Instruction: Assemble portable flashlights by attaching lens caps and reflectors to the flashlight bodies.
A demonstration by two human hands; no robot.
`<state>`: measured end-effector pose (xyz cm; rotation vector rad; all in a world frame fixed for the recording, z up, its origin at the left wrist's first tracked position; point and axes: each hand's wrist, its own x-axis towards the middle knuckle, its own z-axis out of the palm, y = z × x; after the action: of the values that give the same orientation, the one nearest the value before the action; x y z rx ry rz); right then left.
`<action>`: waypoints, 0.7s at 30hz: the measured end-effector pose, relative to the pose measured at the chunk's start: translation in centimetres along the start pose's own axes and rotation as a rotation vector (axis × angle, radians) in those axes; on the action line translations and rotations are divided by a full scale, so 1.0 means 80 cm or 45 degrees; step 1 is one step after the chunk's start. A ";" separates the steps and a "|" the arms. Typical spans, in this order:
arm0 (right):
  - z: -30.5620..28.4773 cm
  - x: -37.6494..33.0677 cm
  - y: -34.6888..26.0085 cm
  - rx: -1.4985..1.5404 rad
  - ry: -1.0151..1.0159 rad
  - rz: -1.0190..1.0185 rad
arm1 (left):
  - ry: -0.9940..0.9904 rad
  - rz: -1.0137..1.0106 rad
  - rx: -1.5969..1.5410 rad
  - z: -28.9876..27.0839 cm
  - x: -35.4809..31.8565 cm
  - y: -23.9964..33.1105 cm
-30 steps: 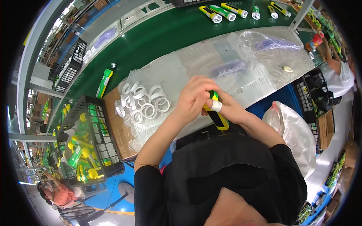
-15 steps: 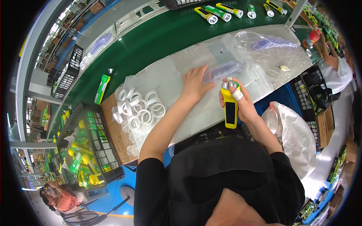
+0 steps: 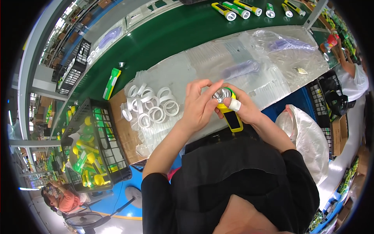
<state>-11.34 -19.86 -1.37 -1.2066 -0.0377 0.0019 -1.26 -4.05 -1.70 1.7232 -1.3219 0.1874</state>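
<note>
A yellow and green flashlight (image 3: 234, 121) with a dark panel on its body is in my right hand (image 3: 246, 108), its shiny reflector turned up. White tape wraps the thumb of that hand. My left hand (image 3: 198, 102) is closed at the left side of the flashlight's head, thumb and fingertips on its rim. Whether a thin clear piece sits between those fingers cannot be made out. Beyond the hands a stack of clear round discs (image 3: 240, 69) lies on its side on the plastic-covered work surface (image 3: 198, 58). Several white rings (image 3: 156, 114) are heaped to the left.
A black crate (image 3: 111, 146) of yellow and green flashlight bodies stands at the left. One green flashlight (image 3: 112, 84) lies near it. Several flashlights (image 3: 241, 11) line the far edge. A white sack (image 3: 307, 142) is at my right; a co-worker (image 3: 350, 78) sits beyond.
My left hand has left the stack of clear discs and come to the flashlight's head. My right hand has drawn the flashlight slightly left and tilted it.
</note>
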 end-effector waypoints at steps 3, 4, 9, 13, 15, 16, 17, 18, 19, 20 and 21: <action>0.001 0.007 0.004 0.044 -0.134 0.060 | 0.101 0.078 0.058 -0.005 -0.012 0.002; 0.005 0.008 0.004 0.046 -0.140 0.064 | 0.105 0.125 0.029 -0.006 -0.013 0.001; 0.019 0.018 0.011 -0.053 -0.219 0.151 | 0.214 0.143 -0.173 0.007 -0.027 -0.010; 0.025 0.028 0.028 0.045 -0.028 0.156 | 0.255 0.161 -0.140 -0.002 -0.021 -0.014; 0.022 0.035 0.020 -0.096 -0.072 0.046 | 0.388 0.064 -0.112 -0.009 -0.013 0.000; 0.027 0.043 0.017 -0.134 0.003 -0.025 | 0.457 0.028 0.040 -0.018 -0.019 -0.005; 0.024 0.050 0.013 -0.122 -0.015 -0.021 | 0.457 0.018 0.060 -0.037 -0.030 -0.006; 0.012 0.060 0.011 -0.133 -0.019 -0.111 | 0.372 -0.033 0.399 -0.056 -0.044 -0.010; 0.004 0.069 0.008 -0.148 -0.019 -0.204 | 0.282 -0.080 0.732 -0.071 -0.054 -0.015; 0.004 0.078 0.008 -0.151 0.028 -0.255 | 0.279 -0.088 0.748 -0.086 -0.066 -0.018; 0.003 0.085 0.008 -0.142 0.019 -0.249 | 0.041 -0.293 0.904 -0.096 -0.079 -0.018</action>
<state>-4.57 -19.25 -1.72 -1.3098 -0.1441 -0.1828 0.31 5.89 -2.05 2.4315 -1.0821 0.6039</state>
